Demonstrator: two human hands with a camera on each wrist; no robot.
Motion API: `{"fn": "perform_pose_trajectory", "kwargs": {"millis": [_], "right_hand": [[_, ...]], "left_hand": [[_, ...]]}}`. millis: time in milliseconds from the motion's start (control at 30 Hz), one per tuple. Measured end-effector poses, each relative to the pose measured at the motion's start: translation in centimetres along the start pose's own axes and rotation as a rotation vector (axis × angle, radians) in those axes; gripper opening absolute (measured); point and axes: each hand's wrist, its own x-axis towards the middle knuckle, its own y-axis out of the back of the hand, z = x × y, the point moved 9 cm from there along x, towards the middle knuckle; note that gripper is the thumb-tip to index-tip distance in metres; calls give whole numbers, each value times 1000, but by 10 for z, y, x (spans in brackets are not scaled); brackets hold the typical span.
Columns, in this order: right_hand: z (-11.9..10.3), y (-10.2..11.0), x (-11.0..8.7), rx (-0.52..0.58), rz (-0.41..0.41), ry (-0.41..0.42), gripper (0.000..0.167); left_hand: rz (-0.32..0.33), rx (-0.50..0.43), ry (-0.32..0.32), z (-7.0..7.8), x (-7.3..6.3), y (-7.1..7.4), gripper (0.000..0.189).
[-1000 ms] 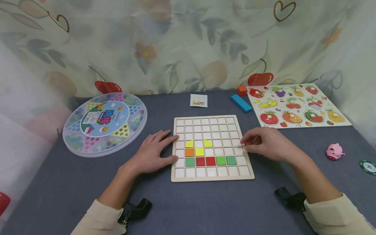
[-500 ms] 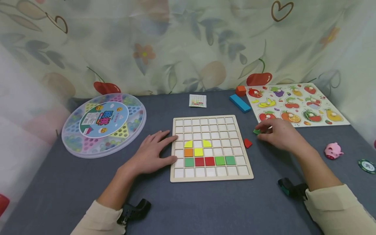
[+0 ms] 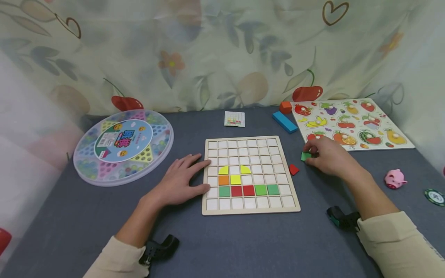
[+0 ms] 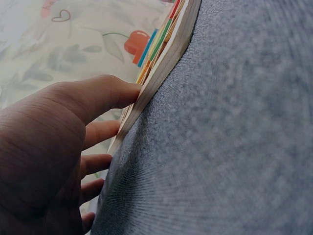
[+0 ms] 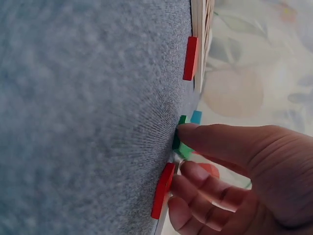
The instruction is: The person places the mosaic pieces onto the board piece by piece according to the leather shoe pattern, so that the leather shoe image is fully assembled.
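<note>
My left hand (image 3: 180, 183) lies with fingers spread, its thumb and forefinger touching the left edge of a wooden grid board (image 3: 248, 206). Green, red, orange and yellow tiles fill several of the board's cells; two yellow pieces have a rounded side. To the right of the board, my right hand (image 3: 328, 156) pinches a small green tile (image 3: 305, 156) at the table surface. In the right wrist view the thumb presses on that green tile (image 5: 182, 147). A red piece (image 3: 293, 169) lies between the board and this hand. Another red piece (image 5: 163, 191) sits below the fingers.
A printed card (image 3: 234, 119) lies behind the board. Back right are a blue block (image 3: 284, 122), an orange block (image 3: 286, 107) and a fruit puzzle board (image 3: 351, 125). A round game case (image 3: 163, 162) stands left. A pink pig figure (image 3: 395, 178) and a chip (image 3: 434, 197) lie right.
My right hand has moved from the board's right edge rightward to the green tile, leaving the red piece beside the board in sight. The left hand stays in place.
</note>
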Motion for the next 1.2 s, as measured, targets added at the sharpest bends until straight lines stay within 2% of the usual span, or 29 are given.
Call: {"fn": "perform_pose_trajectory", "kwargs": {"millis": [300,467,667,933,1200], "right_hand": [[-12,5,-4,31,58,17,16],[-32,3,-7,130,76,26,19],[-67,-9,-6,238,15,51,24],[-106,-26,-1,260,-45,112,19],[-130,-46,5,339,-130,156,13]], "left_hand": [[-3,-3,1,0,0,1,74],[-3,-4,0,0,-1,1,74],[0,1,-5,1,0,1,74],[-3,2,-3,2,0,1,74],[-2,-5,-2,2,-1,1,74]]}}
